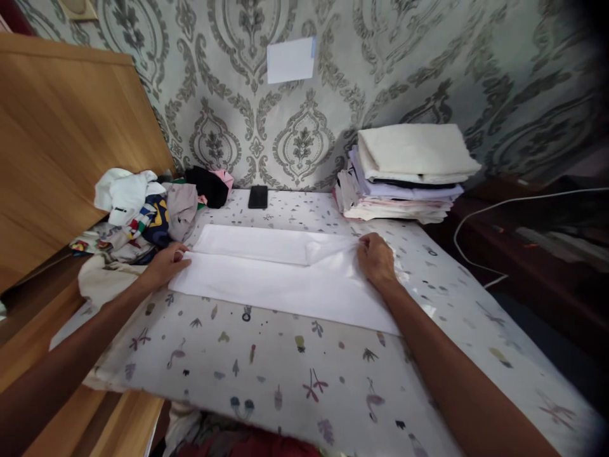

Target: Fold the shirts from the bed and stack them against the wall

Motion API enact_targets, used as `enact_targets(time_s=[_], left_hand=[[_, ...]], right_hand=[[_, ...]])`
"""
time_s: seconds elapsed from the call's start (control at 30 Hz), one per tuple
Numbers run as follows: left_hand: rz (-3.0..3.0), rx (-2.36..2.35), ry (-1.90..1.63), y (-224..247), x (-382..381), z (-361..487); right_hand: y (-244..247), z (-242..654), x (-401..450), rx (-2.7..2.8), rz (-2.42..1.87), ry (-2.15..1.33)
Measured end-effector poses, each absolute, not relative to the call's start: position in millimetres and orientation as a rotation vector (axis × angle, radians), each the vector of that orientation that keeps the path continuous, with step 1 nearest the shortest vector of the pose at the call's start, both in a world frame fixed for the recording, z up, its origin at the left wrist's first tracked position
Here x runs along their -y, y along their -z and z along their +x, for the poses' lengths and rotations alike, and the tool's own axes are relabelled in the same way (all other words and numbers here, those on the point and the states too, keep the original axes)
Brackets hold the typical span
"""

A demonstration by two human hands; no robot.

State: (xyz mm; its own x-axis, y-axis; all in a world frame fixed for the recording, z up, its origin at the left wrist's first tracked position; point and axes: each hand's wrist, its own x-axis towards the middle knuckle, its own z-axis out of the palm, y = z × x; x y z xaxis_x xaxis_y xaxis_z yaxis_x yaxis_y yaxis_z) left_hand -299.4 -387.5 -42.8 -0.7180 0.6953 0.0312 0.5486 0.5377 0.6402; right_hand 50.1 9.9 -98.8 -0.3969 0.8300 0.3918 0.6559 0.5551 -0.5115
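A white garment [266,279] lies flat in a long strip on the patterned cloth [266,355], with its far part folded over toward me. My left hand [167,261] pinches the garment at its left end, thumb and fingers together. At the opposite end, my right hand [377,257] has its fingers closed on the fabric near the far right corner, where it wrinkles. The part of the garment beyond my right wrist is partly hidden by that hand and forearm.
Crumpled clothes [143,209] lie heaped at the left, against a wooden panel [80,114]. A stack of folded cloths [409,171] stands at the back right. Near the wall sits a dark, flat object [257,197]. A white cable [461,225] hangs at the right.
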Motion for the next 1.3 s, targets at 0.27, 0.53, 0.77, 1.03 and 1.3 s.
enact_targets(time_s=[0.27, 0.53, 0.77, 1.03, 1.3], left_hand=[[1.058, -2.61, -0.736, 40.9, 400.2, -278.7], [1.136, -2.828, -0.453, 41.3, 411.7, -268.1], [1.421, -2.914, -0.431, 20.3, 359.4, -245.3], [1.783, -2.269, -0.703, 26.7, 192.9, -151.0], [1.802, -2.361, -0.602, 58.6, 128.6, -114.3]], right_hand=[[97.8, 50.6, -3.8, 2.107, -1.143, -0.489], [93.1, 51.4, 0.0, 2.11, -1.186, -0.525], [75.8, 57.0, 12.8, 2.22, -1.215, -0.395], [69.0, 79.5, 32.8, 2.3, -1.309, -0.325], [69.9, 80.3, 31.2, 2.309, -1.347, -0.309]])
